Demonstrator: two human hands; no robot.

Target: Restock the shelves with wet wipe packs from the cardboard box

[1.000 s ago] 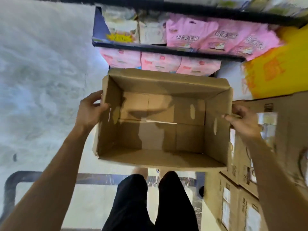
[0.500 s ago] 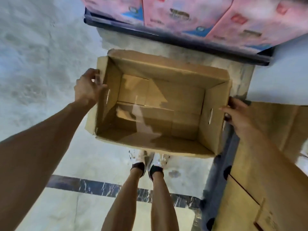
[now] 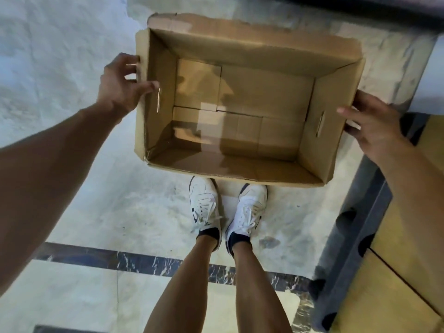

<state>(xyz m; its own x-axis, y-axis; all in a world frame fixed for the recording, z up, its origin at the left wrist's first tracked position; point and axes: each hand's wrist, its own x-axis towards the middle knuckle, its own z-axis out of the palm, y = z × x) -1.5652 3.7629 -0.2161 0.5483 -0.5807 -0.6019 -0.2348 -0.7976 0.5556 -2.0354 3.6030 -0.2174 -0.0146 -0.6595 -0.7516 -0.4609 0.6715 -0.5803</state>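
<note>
The cardboard box [image 3: 242,39] is open at the top and has nothing inside; only its taped bottom flaps show. It sits low over the pale marble floor, just in front of my white shoes, and I cannot tell if it rests on the floor. My left hand [image 3: 120,85] grips the box's left wall, thumb over the rim and fingers outside. My right hand [image 3: 370,123] presses on the outside of the right wall beside the handle slot, fingers spread. No wet wipe packs are in view.
The shelf's dark bottom edge [image 3: 374,8] runs along the top right, just beyond the box. Closed cardboard cartons [image 3: 406,272] stand on a dark pallet [image 3: 350,236] at my right. A dark marble strip [image 3: 134,260] crosses the floor behind my feet.
The box has come down from shelf height to near the floor in front of my feet. My view has tipped down, so the pink packs on the shelves have left the frame.
</note>
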